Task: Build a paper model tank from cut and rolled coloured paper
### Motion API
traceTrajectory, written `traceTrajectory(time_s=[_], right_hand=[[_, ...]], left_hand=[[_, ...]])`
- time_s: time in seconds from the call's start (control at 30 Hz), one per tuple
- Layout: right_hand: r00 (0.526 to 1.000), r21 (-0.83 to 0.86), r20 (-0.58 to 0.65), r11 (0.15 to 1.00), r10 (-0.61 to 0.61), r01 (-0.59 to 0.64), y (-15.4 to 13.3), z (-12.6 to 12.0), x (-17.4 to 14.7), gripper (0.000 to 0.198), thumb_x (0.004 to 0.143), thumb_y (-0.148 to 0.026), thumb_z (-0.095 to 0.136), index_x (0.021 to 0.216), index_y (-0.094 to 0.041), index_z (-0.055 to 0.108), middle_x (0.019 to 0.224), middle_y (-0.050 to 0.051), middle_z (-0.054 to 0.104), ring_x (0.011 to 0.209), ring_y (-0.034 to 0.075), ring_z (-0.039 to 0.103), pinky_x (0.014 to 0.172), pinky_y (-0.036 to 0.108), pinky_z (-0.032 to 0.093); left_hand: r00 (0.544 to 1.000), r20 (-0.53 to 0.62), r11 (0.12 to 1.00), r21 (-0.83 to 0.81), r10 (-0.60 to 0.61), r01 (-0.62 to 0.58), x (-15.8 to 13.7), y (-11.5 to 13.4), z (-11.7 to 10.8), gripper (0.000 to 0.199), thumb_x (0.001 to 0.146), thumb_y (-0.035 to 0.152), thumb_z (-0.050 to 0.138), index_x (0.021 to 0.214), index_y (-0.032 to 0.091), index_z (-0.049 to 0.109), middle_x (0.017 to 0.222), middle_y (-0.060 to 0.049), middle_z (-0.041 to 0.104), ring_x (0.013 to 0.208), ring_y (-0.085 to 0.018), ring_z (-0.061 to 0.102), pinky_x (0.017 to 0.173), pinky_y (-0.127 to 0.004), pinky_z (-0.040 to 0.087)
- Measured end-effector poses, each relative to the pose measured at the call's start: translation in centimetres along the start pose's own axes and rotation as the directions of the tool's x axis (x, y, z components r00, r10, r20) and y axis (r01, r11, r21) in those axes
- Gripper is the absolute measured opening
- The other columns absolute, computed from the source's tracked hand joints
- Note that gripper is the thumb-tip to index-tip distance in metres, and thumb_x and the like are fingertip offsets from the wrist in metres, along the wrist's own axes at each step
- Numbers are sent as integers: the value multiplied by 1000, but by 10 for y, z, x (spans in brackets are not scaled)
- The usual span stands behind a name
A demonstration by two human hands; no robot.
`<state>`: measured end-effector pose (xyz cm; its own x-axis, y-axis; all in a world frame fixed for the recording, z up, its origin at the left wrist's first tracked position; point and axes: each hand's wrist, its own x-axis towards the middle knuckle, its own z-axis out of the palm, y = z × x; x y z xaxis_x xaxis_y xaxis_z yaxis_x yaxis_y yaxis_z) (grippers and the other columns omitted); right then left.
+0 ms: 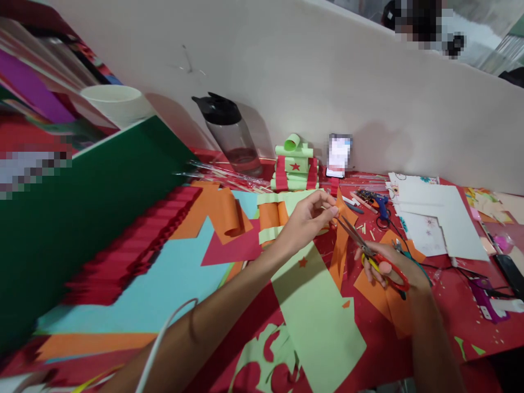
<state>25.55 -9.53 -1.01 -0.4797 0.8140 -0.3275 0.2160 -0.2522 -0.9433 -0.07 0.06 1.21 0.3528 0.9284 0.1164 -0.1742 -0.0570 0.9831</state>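
My left hand [311,215] is closed in a pinch on a piece of orange paper [339,256], part of which hangs down below the fingers. My right hand [379,267] grips scissors [360,239] with red and yellow handles. Their blades point up and left, with the tips close to the orange paper by my left fingertips; whether they touch it I cannot tell. Under my hands a light green paper sheet [319,316] carries a small orange star [303,262] and an orange scrap [346,304]. More orange paper [374,292] lies beneath my right hand.
Against the white partition stand a water bottle [233,131], a green paper model [295,166] with a red star, and a lit phone [339,155]. Rightward are a blue glue gun [381,206] and white sheets [444,218]. A dark green board [102,202] leans at left.
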Motion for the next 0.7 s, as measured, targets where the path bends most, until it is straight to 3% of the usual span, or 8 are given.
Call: traceTrajectory(time_s=[0.17, 0.33, 0.5, 0.7], right_hand=[[998, 29, -48, 999, 31, -30, 6, 4, 11, 47, 78, -52, 64, 112, -20, 61, 71, -2, 64, 50, 13, 54, 44, 22, 41], [997, 31, -61, 998, 51, -49, 4, 13, 18, 36, 85, -45, 59, 111, -20, 62, 66, -3, 61, 49, 13, 56, 43, 22, 41], [997, 53, -75, 999, 3, 1, 2, 14, 12, 45, 81, -54, 62, 111, -21, 63, 68, -1, 62, 50, 14, 53, 42, 23, 39], [1000, 5, 2, 1000, 17, -17, -6, 8, 3, 62, 76, -74, 64, 106, -20, 65, 68, 0, 62, 50, 14, 51, 43, 24, 40]], left_hand=[[1000, -9, 1000, -18, 24, -24, -2, 0, 2, 29, 86, 40, 77, 93, 20, 58, 81, 2, 63, 72, -13, 66, 71, -27, 53], [998, 10, 997, -43, 62, -62, -2, 1, 2, 30, 86, 43, 77, 92, 19, 60, 82, 1, 64, 74, -13, 65, 74, -28, 53], [995, -46, 996, 1, 84, -85, -2, 0, 1, 31, 86, 45, 77, 88, 19, 62, 81, 0, 61, 75, -13, 59, 71, -26, 48], [999, -2, 998, -50, 47, -47, -1, -1, 1, 34, 86, 48, 77, 90, 19, 59, 89, -3, 67, 83, -16, 63, 79, -29, 51]])
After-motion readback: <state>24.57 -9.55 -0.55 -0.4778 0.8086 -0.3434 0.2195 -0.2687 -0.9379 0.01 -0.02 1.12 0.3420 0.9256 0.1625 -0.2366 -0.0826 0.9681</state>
